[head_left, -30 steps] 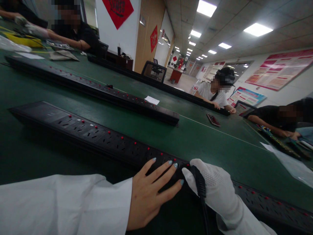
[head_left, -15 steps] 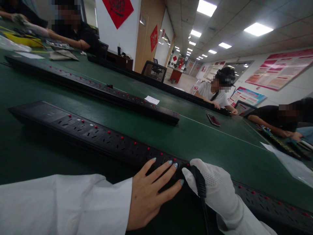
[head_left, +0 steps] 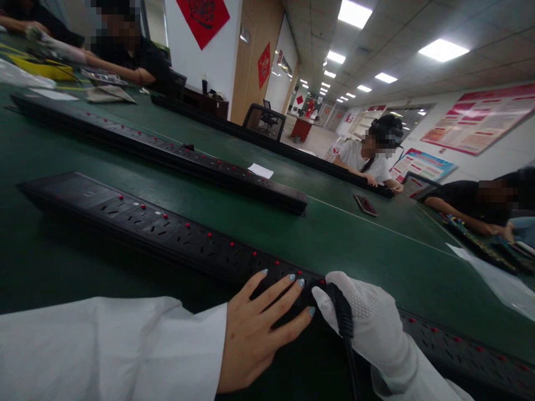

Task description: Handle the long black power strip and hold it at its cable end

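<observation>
A long black power strip (head_left: 175, 236) with a row of sockets and red indicators runs diagonally across the near side of the table. My bare left hand (head_left: 261, 328) lies on it with fingers spread. Just right of those fingertips, my right hand (head_left: 365, 314), in a white dotted glove, grips a black power plug (head_left: 340, 309) between thumb and fingers. The plug is against the strip's socket face; its prongs are hidden, so how deep it sits cannot be told. Its cable hangs down toward the bottom edge.
Behind lies a second black power strip (head_left: 167, 156), with a paper slip (head_left: 261, 170) beside it. A phone (head_left: 365, 205) rests on the green table (head_left: 334, 239). Another long black strip (head_left: 251, 133) lies along the far edge, where a person (head_left: 368, 159) has both hands on it. Others sit left and right.
</observation>
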### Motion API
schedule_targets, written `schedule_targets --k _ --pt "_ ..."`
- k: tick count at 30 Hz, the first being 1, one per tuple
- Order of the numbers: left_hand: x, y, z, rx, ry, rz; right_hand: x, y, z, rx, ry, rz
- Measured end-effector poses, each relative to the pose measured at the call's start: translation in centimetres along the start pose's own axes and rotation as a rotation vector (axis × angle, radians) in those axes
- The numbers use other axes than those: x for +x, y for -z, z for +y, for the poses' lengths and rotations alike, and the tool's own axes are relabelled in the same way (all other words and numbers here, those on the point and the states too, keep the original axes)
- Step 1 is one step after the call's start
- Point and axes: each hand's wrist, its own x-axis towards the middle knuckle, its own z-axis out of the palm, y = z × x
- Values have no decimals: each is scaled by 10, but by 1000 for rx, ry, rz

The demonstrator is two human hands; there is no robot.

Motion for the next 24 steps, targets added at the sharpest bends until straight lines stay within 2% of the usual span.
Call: schedule_targets --k 17,24 --pt "0 0 0 -8 -1 -42 -1 0 0 20 -11 -18" --pt "0 -3 0 -27 11 -24 0 -1 0 6 2 -6"
